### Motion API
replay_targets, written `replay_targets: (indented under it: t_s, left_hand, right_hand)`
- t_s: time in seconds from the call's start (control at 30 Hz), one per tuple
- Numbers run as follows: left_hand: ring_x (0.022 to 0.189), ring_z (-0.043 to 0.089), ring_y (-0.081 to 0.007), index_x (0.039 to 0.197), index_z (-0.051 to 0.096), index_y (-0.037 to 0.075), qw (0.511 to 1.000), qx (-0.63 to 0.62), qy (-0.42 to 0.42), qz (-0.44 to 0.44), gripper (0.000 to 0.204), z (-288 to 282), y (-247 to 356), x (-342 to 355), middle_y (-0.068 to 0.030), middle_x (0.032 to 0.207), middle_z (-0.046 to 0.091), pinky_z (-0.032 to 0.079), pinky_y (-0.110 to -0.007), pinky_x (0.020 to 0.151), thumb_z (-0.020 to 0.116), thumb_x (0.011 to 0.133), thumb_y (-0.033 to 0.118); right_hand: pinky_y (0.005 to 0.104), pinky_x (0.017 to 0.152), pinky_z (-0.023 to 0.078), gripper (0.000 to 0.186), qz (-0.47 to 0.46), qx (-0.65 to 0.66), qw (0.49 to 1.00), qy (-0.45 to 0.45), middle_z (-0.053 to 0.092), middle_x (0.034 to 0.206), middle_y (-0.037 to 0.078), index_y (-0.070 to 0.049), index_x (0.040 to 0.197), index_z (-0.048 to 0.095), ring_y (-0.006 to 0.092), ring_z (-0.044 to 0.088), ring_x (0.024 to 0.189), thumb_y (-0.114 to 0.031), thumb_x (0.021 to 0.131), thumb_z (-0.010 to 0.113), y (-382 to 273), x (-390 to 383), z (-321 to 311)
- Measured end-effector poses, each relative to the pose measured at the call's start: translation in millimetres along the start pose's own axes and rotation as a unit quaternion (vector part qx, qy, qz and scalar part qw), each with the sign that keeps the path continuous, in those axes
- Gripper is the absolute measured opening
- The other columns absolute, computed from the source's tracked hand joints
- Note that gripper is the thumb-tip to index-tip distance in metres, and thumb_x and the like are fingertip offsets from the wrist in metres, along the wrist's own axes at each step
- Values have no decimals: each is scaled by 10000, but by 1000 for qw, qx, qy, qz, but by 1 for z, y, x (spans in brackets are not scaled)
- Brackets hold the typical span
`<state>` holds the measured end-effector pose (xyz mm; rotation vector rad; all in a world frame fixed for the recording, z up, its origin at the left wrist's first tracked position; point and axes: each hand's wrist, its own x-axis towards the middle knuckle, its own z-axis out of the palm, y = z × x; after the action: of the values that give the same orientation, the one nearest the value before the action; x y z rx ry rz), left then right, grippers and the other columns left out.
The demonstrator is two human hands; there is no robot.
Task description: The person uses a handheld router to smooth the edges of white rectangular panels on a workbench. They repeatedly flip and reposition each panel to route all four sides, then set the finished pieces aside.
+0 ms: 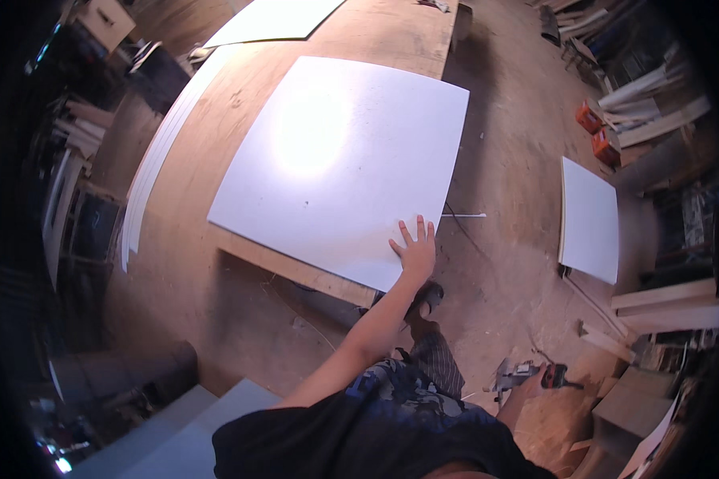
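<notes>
Head view — your left hand (pixel 415 254) lies open, fingers spread, upon the near right corner of a white rectangular panel (pixel 359 176), which rests flat on a wooden workbench (pixel 188 184). Your right hand (pixel 529 386), low at your right side, is closed on a handheld power tool (pixel 553 375) — red and black, with a metallic part. Long white strips (pixel 161 148) line the bench's left side; a second white sheet (pixel 276 20) occupies its far end.

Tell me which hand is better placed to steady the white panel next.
Left, I'd judge: the left hand lies spread on the white panel near its near-right corner, while the right hand holds a power tool off to the right.
</notes>
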<state>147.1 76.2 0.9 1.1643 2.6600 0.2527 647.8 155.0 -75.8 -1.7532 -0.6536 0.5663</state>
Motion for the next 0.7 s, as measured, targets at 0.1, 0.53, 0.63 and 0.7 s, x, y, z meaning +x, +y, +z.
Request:
replay_targets:
  t_s: [0.1, 0.53, 0.63, 0.7]
  left_hand:
    - [1436, 130, -576, 1536, 305, 127, 1000, 18, -7, -21, 665, 11, -24, -28, -131, 1640, 140, 227, -840, 968, 556, 922, 173]
    - [1249, 504, -331, 1232, 554, 138, 797, -585, -138, -58, 332, 47, 53, 6, -68, 1410, 497, 427, -650, 953, 631, 913, 191]
    - [1258, 500, -284, 1315, 496, 171, 378, -886, -31, -267, 405, 48, 96, 53, -24, 1423, 486, 455, -581, 971, 628, 946, 272]
    - [1344, 435, -280, 1431, 392, 153, 224, -929, 107, -274, 555, 51, 84, 94, -33, 1464, 450, 445, -574, 1009, 618, 967, 357]
  right_hand:
    - [393, 782, 587, 498, 75, 70, 994, 34, 681, 1120, 116, -2, 1125, 659, 250, 659, 924, -244, 734, 852, -59, -43, -21]
    - [419, 713, 596, 490, 170, 83, 981, 51, 654, 1082, 121, -7, 1115, 615, 272, 663, 829, -235, 741, 834, -88, 44, -35]
    - [419, 721, 594, 491, 153, 133, 979, 21, 651, 1061, 125, -34, 1129, 587, 272, 662, 825, -229, 746, 824, -87, 77, -26]
    - [420, 730, 591, 495, 155, 123, 980, 5, 652, 1062, 124, -30, 1127, 592, 271, 661, 832, -237, 743, 827, -87, 85, -15]
